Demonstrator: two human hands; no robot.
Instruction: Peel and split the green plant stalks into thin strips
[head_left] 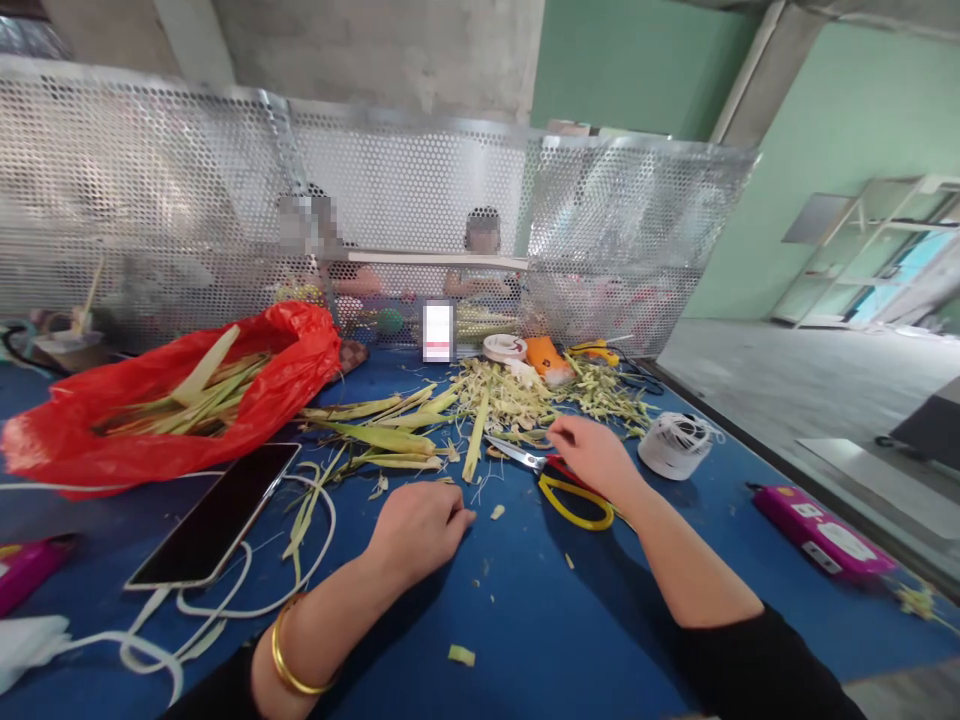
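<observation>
My left hand (pixel 420 525) rests low over the blue table with its fingers curled under and the thumb alongside. Whatever may be in those fingers is hidden. To the right, my right hand (pixel 589 450) is also curled, its fingertips turned down at the near edge of the husk scraps. It partly covers a pair of scissors (pixel 574 503) with red and yellow handles, lying slightly apart; a grip on them is not visible. Corn husk strips (pixel 394 437) lie beyond my left hand. A heap of shredded husk pieces (pixel 506 398) sits ahead of both hands.
A red plastic bag (pixel 300 345) of husks and a phone (pixel 217 520) with white cable lie left. A white string roll (pixel 675 446) and a purple box (pixel 821 532) stand right. Tape (pixel 505 347) lies before a perforated metal screen (pixel 420 170); people sit behind it.
</observation>
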